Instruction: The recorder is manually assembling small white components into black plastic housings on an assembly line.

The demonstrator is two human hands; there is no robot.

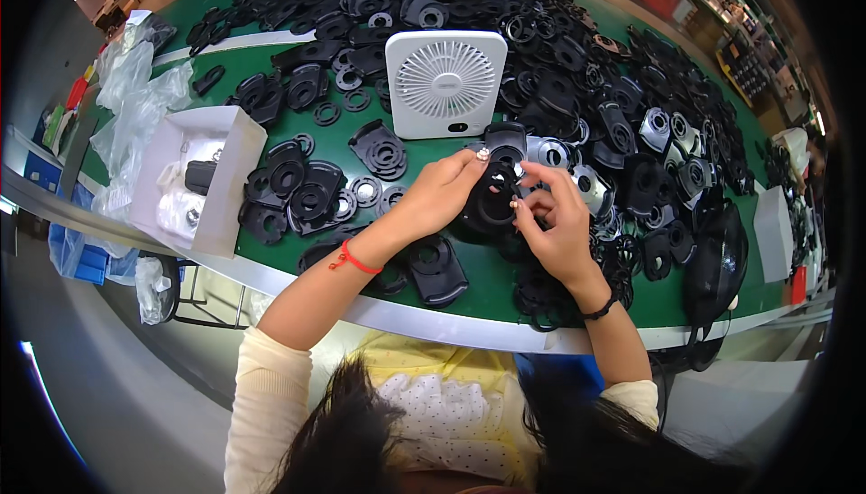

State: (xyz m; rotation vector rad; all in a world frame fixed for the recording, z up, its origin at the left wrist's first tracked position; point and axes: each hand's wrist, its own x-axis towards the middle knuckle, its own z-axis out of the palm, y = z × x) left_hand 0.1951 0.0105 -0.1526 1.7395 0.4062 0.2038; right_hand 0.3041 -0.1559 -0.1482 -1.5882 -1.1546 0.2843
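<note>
My left hand (442,189) is closed on the edge of a black plastic housing (492,213) with a large round opening, tilted above the green table. My right hand (557,228) is at the housing's right side, its fingers curled and the thumb tip at the rim. Whatever lies between those fingertips is too small to make out. Just beyond the left hand stands a white square fan (447,83). Below the hands lies another black housing (435,270), and black rings (622,264) are heaped beside my right wrist.
A large pile of black plastic parts (550,38) covers the table's far side. At left, an open white box (242,147) holds clear bags, next to crumpled plastic sheeting (135,124). A black bag (717,264) lies at right. The table's metal edge (433,321) runs under my forearms.
</note>
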